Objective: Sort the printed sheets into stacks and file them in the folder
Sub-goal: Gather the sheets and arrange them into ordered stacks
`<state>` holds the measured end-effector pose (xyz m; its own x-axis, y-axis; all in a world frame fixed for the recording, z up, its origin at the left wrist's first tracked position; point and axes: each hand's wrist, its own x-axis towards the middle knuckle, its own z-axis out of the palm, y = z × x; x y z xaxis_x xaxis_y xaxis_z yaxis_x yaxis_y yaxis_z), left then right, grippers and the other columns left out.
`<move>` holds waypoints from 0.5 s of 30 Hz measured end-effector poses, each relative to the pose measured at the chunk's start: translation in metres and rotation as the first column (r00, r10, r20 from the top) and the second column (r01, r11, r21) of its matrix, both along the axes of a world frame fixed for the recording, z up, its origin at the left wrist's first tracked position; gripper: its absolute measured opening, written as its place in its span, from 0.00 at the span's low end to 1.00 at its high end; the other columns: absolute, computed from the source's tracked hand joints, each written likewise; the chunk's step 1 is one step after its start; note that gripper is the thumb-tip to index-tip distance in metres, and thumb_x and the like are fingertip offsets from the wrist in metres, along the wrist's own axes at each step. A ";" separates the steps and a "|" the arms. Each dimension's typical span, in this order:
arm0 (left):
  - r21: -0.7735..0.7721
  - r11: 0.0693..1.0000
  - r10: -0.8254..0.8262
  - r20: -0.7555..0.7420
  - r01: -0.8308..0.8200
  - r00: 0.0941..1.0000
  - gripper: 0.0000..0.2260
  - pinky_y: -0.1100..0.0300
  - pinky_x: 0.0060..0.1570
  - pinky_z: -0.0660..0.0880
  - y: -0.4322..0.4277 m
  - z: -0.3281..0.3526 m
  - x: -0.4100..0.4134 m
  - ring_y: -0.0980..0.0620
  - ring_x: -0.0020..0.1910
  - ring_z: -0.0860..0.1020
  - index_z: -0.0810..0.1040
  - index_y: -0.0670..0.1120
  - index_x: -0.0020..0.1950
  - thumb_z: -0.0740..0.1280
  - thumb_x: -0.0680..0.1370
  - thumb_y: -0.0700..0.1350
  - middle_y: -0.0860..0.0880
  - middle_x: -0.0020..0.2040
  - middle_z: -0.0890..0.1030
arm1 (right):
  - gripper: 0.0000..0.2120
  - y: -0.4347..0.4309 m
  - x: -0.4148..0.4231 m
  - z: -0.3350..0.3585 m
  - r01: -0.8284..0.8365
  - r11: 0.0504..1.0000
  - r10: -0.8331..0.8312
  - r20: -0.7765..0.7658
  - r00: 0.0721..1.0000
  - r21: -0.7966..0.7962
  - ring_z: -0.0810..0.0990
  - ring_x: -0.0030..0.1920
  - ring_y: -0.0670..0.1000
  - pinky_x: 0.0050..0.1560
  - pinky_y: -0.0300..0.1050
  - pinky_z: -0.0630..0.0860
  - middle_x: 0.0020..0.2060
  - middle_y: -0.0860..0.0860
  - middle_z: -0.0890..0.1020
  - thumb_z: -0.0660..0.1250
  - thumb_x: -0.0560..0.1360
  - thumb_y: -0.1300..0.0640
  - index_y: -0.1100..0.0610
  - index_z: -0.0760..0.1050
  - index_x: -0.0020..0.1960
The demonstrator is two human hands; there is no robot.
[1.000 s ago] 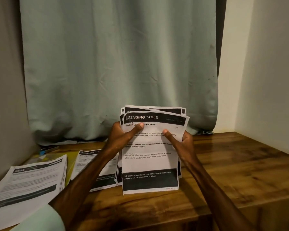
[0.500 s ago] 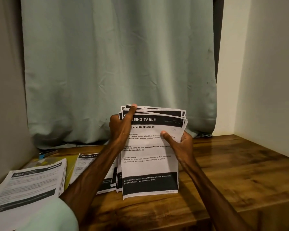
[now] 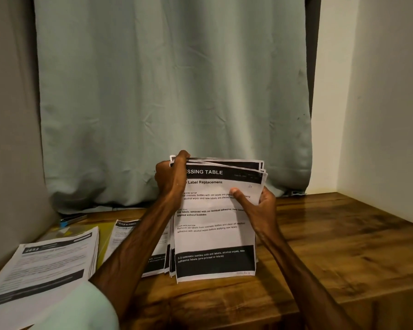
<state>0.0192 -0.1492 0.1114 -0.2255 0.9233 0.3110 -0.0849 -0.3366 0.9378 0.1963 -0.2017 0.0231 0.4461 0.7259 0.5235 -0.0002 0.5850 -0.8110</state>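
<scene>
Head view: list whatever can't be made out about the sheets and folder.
All in the head view:
Held sheets: only the front page reads; it hides the rest, and the left hand covers the heading's start.
Middle stack: mostly behind the left forearm.
Left stack: print blurred, cut by the frame edge.
Yellow folder: largely under the stacks.

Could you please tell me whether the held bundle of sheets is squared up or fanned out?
Fanned out. The bundle of sheets shows staggered top and lower-left edges; left hand and right hand grip it.
</scene>
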 end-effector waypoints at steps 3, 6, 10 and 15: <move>-0.003 1.000 -0.020 -0.019 0.020 1.000 0.12 0.54 0.42 0.82 0.004 0.000 -0.003 0.44 0.40 0.86 0.83 0.43 0.45 0.68 0.77 0.51 0.44 0.40 0.86 | 0.14 -0.001 -0.001 0.001 -0.004 1.000 0.004 0.001 1.000 0.010 0.86 0.44 0.44 0.37 0.35 0.81 0.46 0.44 0.85 0.76 0.73 0.60 0.50 0.76 0.53; 0.064 0.996 -0.060 -0.055 0.064 0.997 0.14 0.53 0.44 0.83 0.003 0.001 -0.009 0.44 0.41 0.86 0.84 0.44 0.48 0.68 0.80 0.54 0.44 0.42 0.87 | 0.11 -0.001 0.000 0.002 -0.004 1.000 0.004 0.016 1.000 0.029 0.87 0.43 0.44 0.37 0.36 0.81 0.45 0.46 0.85 0.75 0.74 0.62 0.52 0.77 0.52; 0.144 0.906 -0.381 -0.136 0.399 0.914 0.23 0.58 0.41 0.82 -0.013 -0.014 -0.025 0.47 0.45 0.87 0.82 0.45 0.56 0.73 0.72 0.62 0.47 0.47 0.88 | 0.11 0.000 0.004 0.006 0.019 0.998 -0.019 -0.009 1.000 0.055 0.87 0.45 0.46 0.38 0.37 0.82 0.48 0.50 0.86 0.74 0.75 0.62 0.57 0.78 0.56; -0.047 0.890 -0.452 -0.221 0.453 0.864 0.22 0.51 0.49 0.84 -0.008 -0.084 -0.047 0.50 0.50 0.86 0.79 0.49 0.59 0.79 0.69 0.53 0.49 0.54 0.87 | 0.08 0.002 0.001 0.003 -0.010 0.998 0.009 0.011 1.000 0.057 0.87 0.44 0.43 0.38 0.35 0.80 0.46 0.47 0.85 0.73 0.76 0.63 0.54 0.78 0.52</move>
<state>-0.0278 -0.1577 0.0270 0.2915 0.9053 0.3090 -0.0209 -0.3169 0.9482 0.1975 -0.2000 0.0263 0.4337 0.6990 0.5687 0.0022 0.6303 -0.7764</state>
